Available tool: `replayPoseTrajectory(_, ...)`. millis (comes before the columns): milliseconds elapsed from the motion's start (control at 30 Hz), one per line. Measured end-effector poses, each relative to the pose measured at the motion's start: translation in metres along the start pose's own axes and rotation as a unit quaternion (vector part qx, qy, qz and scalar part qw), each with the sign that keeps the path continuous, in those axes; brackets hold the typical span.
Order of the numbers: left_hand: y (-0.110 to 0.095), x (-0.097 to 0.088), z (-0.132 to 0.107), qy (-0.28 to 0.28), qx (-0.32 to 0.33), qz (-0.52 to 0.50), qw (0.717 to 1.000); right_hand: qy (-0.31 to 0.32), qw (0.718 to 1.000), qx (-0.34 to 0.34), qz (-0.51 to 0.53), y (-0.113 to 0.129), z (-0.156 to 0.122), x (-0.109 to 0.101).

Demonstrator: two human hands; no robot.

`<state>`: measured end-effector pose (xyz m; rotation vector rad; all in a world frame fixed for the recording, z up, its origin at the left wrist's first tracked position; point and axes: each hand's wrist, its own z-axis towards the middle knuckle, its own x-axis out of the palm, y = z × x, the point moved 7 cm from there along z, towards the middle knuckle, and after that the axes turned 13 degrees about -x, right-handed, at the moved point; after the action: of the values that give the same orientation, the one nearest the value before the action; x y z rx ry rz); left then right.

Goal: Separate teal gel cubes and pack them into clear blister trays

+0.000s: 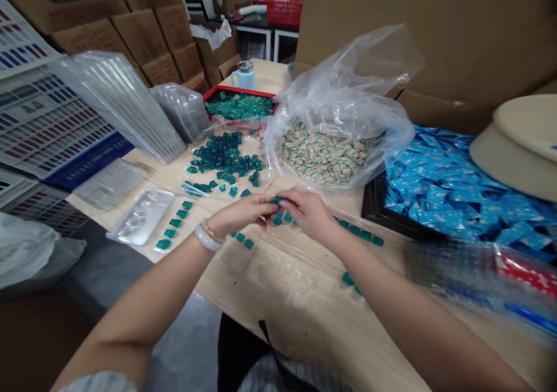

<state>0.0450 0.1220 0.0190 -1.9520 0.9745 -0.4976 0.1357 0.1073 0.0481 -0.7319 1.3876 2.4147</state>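
teal translucent block (277, 200), pinched just above the worktop (278, 287), near the middle of the view. left grip (252, 209) closed on it at the fingertips from one side; right grip (304, 207) closed on it from the other; exact finger contact too small to make out.

progress, by the look of it, only partway. set out so far: a slanting row of blocks (174, 222) beside the clear moulded tray (145, 212), a short row (240, 237) just by the left wrist, a longer row (364, 235) running out past the right forearm, and a couple of stray blocks (347, 278) partly hidden under that forearm. left to handle, apparently: a large loose heap (224, 151) on clear plastic, with paler green pieces farther back in the red tray (261, 93).

edges and room: moulded tray and slanting row close to the slanting left edge, so little margin there. far side hemmed in by the heap and by the clear bag (348, 99) of small printed packets (324, 154); right side by the black box (375, 198) of blue packets (435, 195) and a blurred plastic bundle (456, 276). widest room toward the near edge, over pale bare wood.
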Motion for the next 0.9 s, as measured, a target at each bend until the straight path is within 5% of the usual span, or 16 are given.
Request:
replayPoseTrajectory(67,0.015,0.010,-0.011,-0.058,0.017,-0.049,0.997,-0.059,0.985,0.099,0.127,-0.006,-0.031,0.004)
replayPoseTrajectory(167,0.031,0.025,-0.021,-0.148,0.066,-0.080,0.984,-0.152,0.893,0.267,0.328,-0.015,-0.079,0.018)
replayPoseTrajectory(267,0.041,0.050,-0.021,-0.136,0.071,-0.098,0.983,-0.201,0.813,0.349,0.420,-0.010,-0.108,0.027)
replayPoseTrajectory(367,0.049,0.065,-0.021,-0.134,0.055,-0.164,0.976,-0.223,0.790,0.366,0.438,-0.002,-0.120,0.027)
replayPoseTrajectory(533,0.060,0.080,-0.027,-0.072,0.013,-0.328,0.942,-0.227,0.825,0.341,0.389,0.003,-0.128,0.022)
replayPoseTrajectory(700,0.068,0.077,-0.034,-0.086,0.004,-0.446,0.891,-0.201,0.881,0.288,0.317,0.007,-0.124,0.023)
replayPoseTrajectory(900,0.070,0.065,-0.031,-0.117,0.003,-0.339,0.933,-0.105,0.954,0.218,0.176,0.007,-0.107,0.035)
